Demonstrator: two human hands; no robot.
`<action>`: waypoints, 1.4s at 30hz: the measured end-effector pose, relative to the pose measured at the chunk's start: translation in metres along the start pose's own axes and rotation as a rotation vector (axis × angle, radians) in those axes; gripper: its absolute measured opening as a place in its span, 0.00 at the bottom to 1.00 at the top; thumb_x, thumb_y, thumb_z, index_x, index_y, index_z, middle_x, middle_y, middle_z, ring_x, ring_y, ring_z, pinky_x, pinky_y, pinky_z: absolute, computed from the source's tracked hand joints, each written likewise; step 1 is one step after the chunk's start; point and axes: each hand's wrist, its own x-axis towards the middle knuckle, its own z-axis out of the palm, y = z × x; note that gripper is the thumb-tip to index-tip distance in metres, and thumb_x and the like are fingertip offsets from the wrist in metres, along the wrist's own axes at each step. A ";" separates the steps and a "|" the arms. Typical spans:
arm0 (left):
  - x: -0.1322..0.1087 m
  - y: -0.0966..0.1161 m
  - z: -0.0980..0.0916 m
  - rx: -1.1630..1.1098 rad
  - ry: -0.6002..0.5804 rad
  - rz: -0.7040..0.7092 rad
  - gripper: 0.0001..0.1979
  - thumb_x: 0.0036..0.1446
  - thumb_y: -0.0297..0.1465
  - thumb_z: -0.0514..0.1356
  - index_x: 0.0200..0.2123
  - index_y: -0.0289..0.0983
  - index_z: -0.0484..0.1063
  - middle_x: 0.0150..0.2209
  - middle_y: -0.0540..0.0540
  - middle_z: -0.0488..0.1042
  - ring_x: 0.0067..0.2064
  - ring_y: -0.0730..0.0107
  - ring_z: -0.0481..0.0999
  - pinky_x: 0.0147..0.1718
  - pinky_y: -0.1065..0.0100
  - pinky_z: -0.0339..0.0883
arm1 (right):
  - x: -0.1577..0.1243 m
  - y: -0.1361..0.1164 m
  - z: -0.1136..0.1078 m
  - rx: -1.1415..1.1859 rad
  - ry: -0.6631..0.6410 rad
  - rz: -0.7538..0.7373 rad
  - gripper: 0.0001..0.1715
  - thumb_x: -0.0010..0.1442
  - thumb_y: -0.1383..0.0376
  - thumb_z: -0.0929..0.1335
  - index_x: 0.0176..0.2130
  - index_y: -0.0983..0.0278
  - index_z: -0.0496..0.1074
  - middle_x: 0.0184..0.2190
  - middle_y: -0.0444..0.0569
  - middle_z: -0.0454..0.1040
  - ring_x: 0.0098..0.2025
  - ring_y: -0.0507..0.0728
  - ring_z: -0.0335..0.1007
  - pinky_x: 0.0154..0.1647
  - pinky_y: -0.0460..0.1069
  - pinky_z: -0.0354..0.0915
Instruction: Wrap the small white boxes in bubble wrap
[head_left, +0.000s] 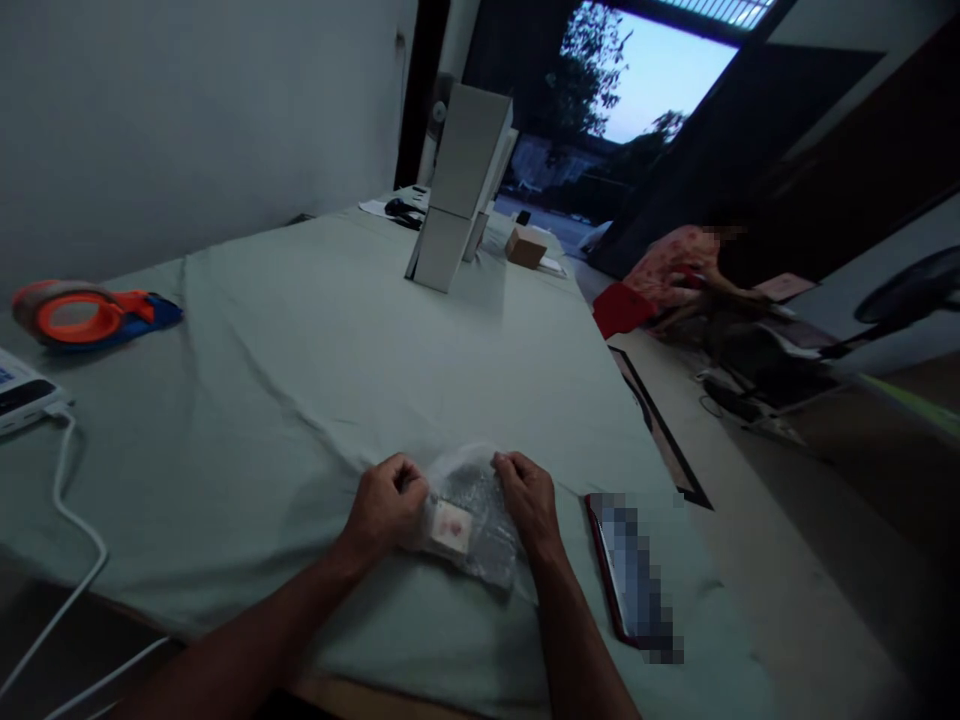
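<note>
A clear bubble-wrap bag (pixel 491 555) lies near the front of the table, its upper edge raised between my two hands. Inside or under the plastic shows a small whitish square box (pixel 451 527) with a reddish mark on it; which of the two I cannot tell. My left hand (pixel 388 503) is closed on the bag's left side, thumb against curled fingers. On the upper right edge, my right hand (pixel 527 495) pinches the plastic between thumb and fingers. To the right of that hand lies a phone (pixel 626 570) in a dark red case, its screen blurred out.
Pale green cloth covers the table (pixel 360 340). An orange and blue tape dispenser (pixel 94 315) and a white device (pixel 30 395) with a cable (pixel 64 480) are at left. Tall white boxes (pixel 465 180) and a brown carton (pixel 526 247) stand farther back. A person (pixel 679 265) sits at right.
</note>
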 end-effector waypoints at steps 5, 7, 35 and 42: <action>0.008 -0.010 -0.007 -0.172 0.005 -0.106 0.08 0.47 0.35 0.54 0.22 0.37 0.68 0.22 0.50 0.70 0.25 0.70 0.70 0.24 0.71 0.62 | 0.001 0.011 -0.003 0.087 0.038 0.065 0.23 0.57 0.49 0.60 0.24 0.63 0.66 0.18 0.40 0.59 0.22 0.52 0.55 0.23 0.46 0.53; 0.009 -0.012 -0.007 -0.213 0.009 -0.122 0.08 0.47 0.36 0.55 0.24 0.37 0.67 0.23 0.50 0.71 0.24 0.71 0.70 0.23 0.72 0.62 | 0.002 0.014 -0.003 0.103 0.052 0.072 0.21 0.56 0.51 0.61 0.21 0.62 0.62 0.18 0.39 0.56 0.22 0.51 0.53 0.22 0.46 0.51; 0.013 -0.012 -0.007 0.250 -0.012 0.222 0.19 0.53 0.30 0.55 0.48 0.35 0.75 0.48 0.41 0.77 0.48 0.59 0.76 0.46 0.60 0.71 | -0.004 0.011 -0.002 0.250 0.107 0.010 0.19 0.55 0.52 0.66 0.27 0.65 0.71 0.19 0.40 0.63 0.23 0.51 0.58 0.24 0.45 0.56; 0.020 -0.022 -0.007 0.242 0.052 0.171 0.22 0.52 0.31 0.56 0.52 0.32 0.70 0.49 0.38 0.75 0.50 0.58 0.75 0.50 0.56 0.68 | 0.002 0.030 -0.004 0.182 0.170 0.039 0.18 0.53 0.53 0.65 0.28 0.66 0.72 0.19 0.43 0.68 0.23 0.53 0.62 0.25 0.47 0.59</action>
